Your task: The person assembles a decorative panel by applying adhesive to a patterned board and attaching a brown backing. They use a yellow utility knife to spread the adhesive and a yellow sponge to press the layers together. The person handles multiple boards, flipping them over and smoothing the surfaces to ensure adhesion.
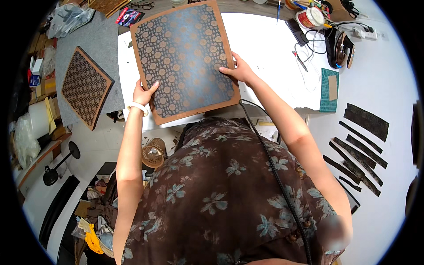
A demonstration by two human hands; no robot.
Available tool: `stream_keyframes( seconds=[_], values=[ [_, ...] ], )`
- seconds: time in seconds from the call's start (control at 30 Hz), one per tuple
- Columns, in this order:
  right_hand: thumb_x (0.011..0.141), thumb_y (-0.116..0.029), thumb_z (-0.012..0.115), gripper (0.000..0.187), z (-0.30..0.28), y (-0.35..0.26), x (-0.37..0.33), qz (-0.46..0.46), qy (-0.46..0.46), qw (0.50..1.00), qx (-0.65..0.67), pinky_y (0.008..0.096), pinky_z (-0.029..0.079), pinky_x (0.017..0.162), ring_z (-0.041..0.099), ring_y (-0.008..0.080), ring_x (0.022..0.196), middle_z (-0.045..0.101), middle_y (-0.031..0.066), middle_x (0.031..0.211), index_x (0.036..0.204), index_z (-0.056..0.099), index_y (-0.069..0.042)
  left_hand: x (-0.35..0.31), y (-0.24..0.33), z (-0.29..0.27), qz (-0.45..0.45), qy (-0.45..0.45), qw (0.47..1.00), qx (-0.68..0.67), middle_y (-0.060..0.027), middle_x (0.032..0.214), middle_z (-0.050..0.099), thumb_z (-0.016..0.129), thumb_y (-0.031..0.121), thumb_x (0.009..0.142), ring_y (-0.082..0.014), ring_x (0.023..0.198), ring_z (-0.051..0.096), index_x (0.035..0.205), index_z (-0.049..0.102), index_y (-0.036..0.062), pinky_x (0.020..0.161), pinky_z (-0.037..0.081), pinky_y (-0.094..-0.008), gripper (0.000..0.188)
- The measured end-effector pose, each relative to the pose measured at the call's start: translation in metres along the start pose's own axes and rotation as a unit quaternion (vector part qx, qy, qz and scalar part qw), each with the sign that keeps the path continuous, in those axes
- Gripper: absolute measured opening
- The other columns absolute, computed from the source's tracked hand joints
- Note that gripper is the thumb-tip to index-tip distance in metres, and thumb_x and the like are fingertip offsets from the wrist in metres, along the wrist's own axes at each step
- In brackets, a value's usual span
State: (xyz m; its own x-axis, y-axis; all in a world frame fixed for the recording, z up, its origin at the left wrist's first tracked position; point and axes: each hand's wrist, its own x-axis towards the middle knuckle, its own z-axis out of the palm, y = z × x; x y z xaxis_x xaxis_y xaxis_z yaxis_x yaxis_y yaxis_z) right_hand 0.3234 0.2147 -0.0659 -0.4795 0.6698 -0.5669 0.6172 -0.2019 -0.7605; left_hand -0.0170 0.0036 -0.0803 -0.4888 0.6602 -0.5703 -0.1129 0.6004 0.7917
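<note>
A large rectangular patterned board (187,79), brown with a dark raised-looking design of round flower medallions and a bluish sheen down its middle, is held up tilted over the near edge of the white table. My left hand (144,93) grips its lower left edge, thumb on the face. On the right edge my right hand (240,70) has its thumb on the face; the fingers of both hands are partly hidden behind. To the left, a second, similar patterned board (86,86) lies turned cornerwise on a grey felt-like surface (112,46).
Right of the white table (271,48) top lie a green cutting mat (329,99), cables, an iron-like appliance (342,51) and a white tub (310,18). Dark strips (360,154) hang or lie at far right. A brown bin (153,153) stands below; cluttered shelves line the left.
</note>
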Motion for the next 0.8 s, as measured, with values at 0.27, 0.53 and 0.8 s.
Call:
stream_keyframes(
  seconds=[0.27,0.53,0.8],
  values=[
    [0.071,-0.048,0.087,0.11,0.008,0.013,-0.003,-0.004,0.063,0.996,-0.065,0.0424,0.047,0.104,0.055,0.0344,0.126,0.054,0.0225,0.138,0.153,0.027,-0.006,0.0,-0.015,0.004,0.035,0.052,0.993,0.098,-0.0204,0.116,0.066,0.082,0.031,0.082,-0.0256,0.1,0.067,0.139,0.037,-0.005,0.084,0.056,-0.0354,0.081],
    [0.068,-0.051,0.087,0.121,0.021,-0.002,0.004,0.013,0.077,0.995,0.065,0.0421,0.046,0.105,0.052,0.0348,0.129,0.05,0.026,0.14,0.152,0.019,0.003,-0.019,0.067,0.054,0.282,-0.001,0.807,0.518,-0.0245,0.162,0.013,0.09,0.044,0.062,-0.0444,0.149,0.01,0.157,0.022,0.0196,0.117,0.018,-0.0603,0.119],
    [0.065,-0.054,0.087,0.12,0.025,0.001,0.008,0.013,0.123,0.991,-0.045,0.0413,0.046,0.105,0.052,0.0356,0.128,0.049,0.0257,0.141,0.15,0.024,0.002,-0.025,0.095,0.098,0.155,-0.087,0.764,0.62,-0.0249,0.163,0.001,0.089,0.035,0.066,-0.0514,0.147,0.001,0.158,0.017,0.0289,0.113,0.018,-0.0698,0.116]
  ],
)
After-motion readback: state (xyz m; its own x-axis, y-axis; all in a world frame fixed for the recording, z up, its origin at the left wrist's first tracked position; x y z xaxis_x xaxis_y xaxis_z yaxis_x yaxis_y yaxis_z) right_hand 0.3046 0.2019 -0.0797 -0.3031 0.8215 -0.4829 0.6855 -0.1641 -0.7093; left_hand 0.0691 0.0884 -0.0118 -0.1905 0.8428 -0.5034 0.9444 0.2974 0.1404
